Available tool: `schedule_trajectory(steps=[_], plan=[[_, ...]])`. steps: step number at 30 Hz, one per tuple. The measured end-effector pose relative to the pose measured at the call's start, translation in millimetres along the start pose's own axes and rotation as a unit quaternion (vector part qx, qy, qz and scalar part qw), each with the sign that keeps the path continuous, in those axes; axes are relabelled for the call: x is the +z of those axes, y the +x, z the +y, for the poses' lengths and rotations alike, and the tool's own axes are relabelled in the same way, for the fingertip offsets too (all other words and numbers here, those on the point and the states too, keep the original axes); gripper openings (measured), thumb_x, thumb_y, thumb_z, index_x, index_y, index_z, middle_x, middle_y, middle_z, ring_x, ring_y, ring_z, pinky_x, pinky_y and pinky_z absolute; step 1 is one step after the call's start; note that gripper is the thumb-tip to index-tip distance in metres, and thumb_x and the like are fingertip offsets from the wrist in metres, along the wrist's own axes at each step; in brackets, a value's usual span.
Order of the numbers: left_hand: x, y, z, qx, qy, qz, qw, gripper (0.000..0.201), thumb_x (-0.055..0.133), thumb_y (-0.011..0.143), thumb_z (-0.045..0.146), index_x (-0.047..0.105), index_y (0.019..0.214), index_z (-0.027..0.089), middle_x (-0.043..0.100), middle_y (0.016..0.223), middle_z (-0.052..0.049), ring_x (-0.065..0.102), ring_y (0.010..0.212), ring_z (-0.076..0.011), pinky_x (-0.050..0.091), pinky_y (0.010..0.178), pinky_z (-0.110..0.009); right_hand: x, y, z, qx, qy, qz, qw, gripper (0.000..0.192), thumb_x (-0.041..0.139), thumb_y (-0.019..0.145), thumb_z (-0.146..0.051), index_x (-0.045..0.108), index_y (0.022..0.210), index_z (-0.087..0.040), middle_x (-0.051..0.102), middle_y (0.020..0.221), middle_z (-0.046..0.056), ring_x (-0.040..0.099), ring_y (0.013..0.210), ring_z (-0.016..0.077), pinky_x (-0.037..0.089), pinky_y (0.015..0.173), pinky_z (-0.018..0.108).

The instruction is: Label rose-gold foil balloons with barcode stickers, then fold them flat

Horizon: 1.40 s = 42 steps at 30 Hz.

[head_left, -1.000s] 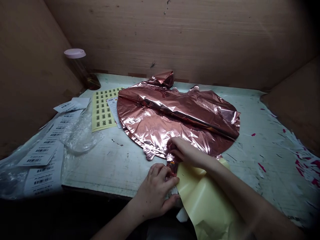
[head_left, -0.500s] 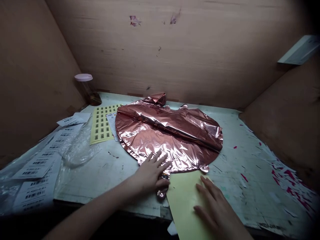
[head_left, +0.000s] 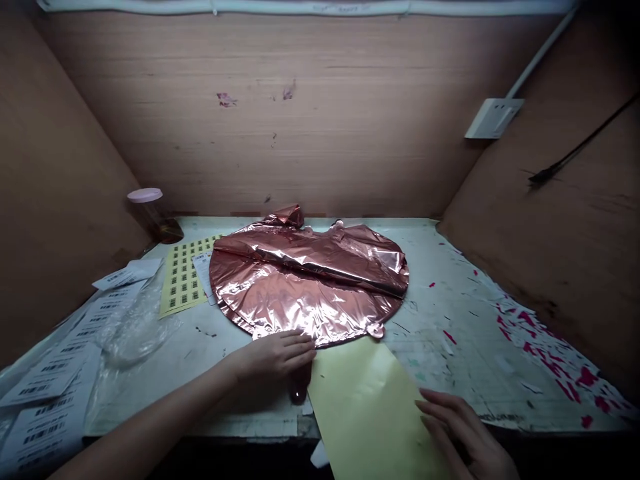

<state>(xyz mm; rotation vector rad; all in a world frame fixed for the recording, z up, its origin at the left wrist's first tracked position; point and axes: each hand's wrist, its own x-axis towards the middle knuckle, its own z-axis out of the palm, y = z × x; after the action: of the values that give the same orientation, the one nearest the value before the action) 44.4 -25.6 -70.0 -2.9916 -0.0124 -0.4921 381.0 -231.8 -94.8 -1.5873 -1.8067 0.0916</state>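
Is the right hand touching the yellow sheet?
Touching. The head view shows the right hand lying flat on the yellow sheet, its fingers spread on the paper's right edge.

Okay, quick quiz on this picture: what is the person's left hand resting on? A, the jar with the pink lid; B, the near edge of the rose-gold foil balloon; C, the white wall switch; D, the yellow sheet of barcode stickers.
B: the left hand lies flat at the near rim of the rose-gold foil balloon, its fingers reaching that edge, far from the sticker sheet and the jar.
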Motion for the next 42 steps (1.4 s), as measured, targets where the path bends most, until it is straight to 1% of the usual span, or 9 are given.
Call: schedule_trajectory(steps=[4,10,15,19,25,31,38,40,42], plan=[[-1.9,-3.8,-14.4,-0.047,-0.006,-0.024,0.999,0.037,0.046,0.098,0.012,0.054,0.134,0.015,0.069,0.121,-0.014,0.064,0.115,-0.0229,0.054,0.101,-0.039,39.4,76.4,-23.2,-0.132,0.014,-0.082,0.988,0.028,0.045,0.098,-0.018,0.069,0.111,-0.020,0.070,0.111,0.011,0.068,0.104,0.0226,0.058,0.088,0.034],[23.2,-19.9,-4.9,-0.168,-0.048,0.121,0.977,0.028,0.052,0.094,0.015,0.062,0.121,0.014,0.074,0.105,-0.012,0.072,0.097,-0.0221,0.060,0.083,-0.032,116.2,147.8,-33.4,-0.217,0.021,-0.195,0.956,0.030,0.057,0.088,-0.005,0.071,0.111,-0.016,0.070,0.118,0.013,0.064,0.114,0.0247,0.053,0.096,0.035],[19.9,-12.0,3.2,-0.350,-0.184,0.127,0.910,0.018,0.058,0.089,0.014,0.069,0.102,0.019,0.076,0.092,-0.004,0.073,0.079,-0.0153,0.057,0.071,-0.023,123.1,159.2,-37.1,-0.182,0.048,-0.218,0.958,0.026,0.054,0.089,-0.006,0.073,0.101,-0.019,0.070,0.091,0.009,0.064,0.091,0.0206,0.051,0.077,0.029],[8.9,-1.2,-8.3,-0.478,-0.329,0.129,0.804,0.010,0.065,0.081,0.017,0.067,0.091,0.016,0.073,0.081,-0.002,0.070,0.075,-0.0155,0.054,0.068,-0.024,115.5,174.6,-40.7,-0.155,0.098,-0.252,0.950,0.024,0.053,0.089,-0.010,0.074,0.091,-0.020,0.064,0.087,0.006,0.059,0.083,0.0175,0.045,0.069,0.025],[8.9,4.0,-25.3,-0.527,-0.475,0.142,0.690,0.030,0.076,0.071,0.027,0.062,0.095,0.013,0.068,0.076,-0.002,0.066,0.071,-0.0153,0.051,0.064,-0.024,111.1,182.4,-44.2,-0.102,0.188,-0.290,0.933,0.016,0.058,0.081,-0.008,0.072,0.077,-0.016,0.063,0.090,0.008,0.055,0.085,0.0188,0.041,0.073,0.028],[-7.5,9.1,-29.1,-0.522,-0.484,0.055,0.701,0.033,0.073,0.077,0.030,0.071,0.106,0.014,0.074,0.102,-0.010,0.069,0.097,-0.0246,0.054,0.088,-0.034,129.4,193.3,-31.0,0.091,0.312,-0.339,0.883,0.004,0.067,0.075,-0.018,0.065,0.071,-0.015,0.063,0.069,0.001,0.057,0.062,0.0137,0.043,0.057,0.024],[-15.7,6.5,-30.3,-0.486,-0.585,0.063,0.646,0.072,0.089,0.059,0.032,0.064,0.124,0.016,0.070,0.117,-0.012,0.064,0.111,-0.0309,0.052,0.095,-0.038,133.4,217.5,-22.6,0.204,0.425,-0.384,0.794,0.035,0.085,0.051,-0.034,0.056,0.058,-0.017,0.055,0.050,-0.006,0.047,0.049,0.0089,0.031,0.047,0.021],[-19.5,5.0,-29.9,-0.456,-0.586,0.081,0.665,0.078,0.087,0.062,0.038,0.058,0.132,0.020,0.066,0.124,-0.011,0.062,0.115,-0.0312,0.051,0.096,-0.039,132.3,221.6,-21.8,0.218,0.453,-0.383,0.775,0.040,0.087,0.048,-0.039,0.055,0.057,-0.017,0.056,0.052,-0.005,0.049,0.052,0.0092,0.034,0.051,0.021],[-23.7,6.1,-29.4,-0.445,-0.538,0.083,0.712,0.059,0.072,0.078,0.042,0.058,0.132,0.021,0.067,0.123,-0.010,0.061,0.116,-0.0295,0.050,0.097,-0.039,131.3,224.1,-20.6,0.225,0.474,-0.380,0.762,0.043,0.089,0.046,-0.042,0.056,0.058,-0.017,0.058,0.056,-0.005,0.053,0.057,0.0100,0.039,0.058,0.023]])
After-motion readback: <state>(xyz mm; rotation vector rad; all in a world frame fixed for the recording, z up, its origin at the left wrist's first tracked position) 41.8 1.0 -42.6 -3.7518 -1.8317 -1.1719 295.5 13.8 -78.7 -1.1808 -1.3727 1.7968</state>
